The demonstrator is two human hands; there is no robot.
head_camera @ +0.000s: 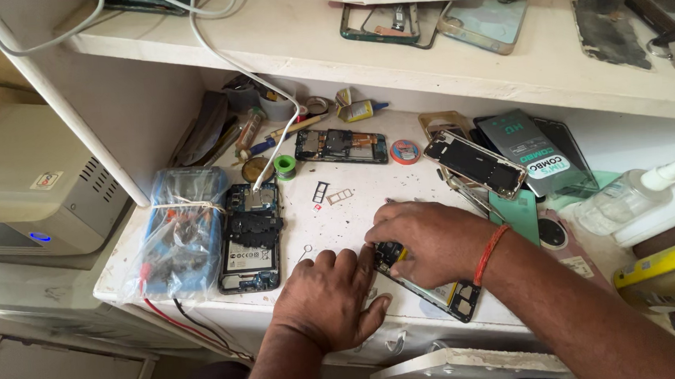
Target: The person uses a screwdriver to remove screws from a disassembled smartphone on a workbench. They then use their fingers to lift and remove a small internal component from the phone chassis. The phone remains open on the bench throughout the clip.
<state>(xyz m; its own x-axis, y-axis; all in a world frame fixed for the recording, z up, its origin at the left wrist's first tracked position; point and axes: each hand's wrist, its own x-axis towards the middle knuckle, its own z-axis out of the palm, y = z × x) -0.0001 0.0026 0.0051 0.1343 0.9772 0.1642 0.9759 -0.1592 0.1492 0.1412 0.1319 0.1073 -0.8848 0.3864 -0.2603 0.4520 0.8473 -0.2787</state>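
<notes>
At the desk's front edge, the left hand lies flat, fingers loosely spread, holding nothing. Just beyond, the right hand presses down on an opened phone. Farther left lies another dismantled phone.

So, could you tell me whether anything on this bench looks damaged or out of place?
Several phones lie opened up. The one under both hands has its back off, and another opened phone sits by a plastic-wrapped meter. Two small card trays lie loose on the bench top, easy to lose.
</notes>
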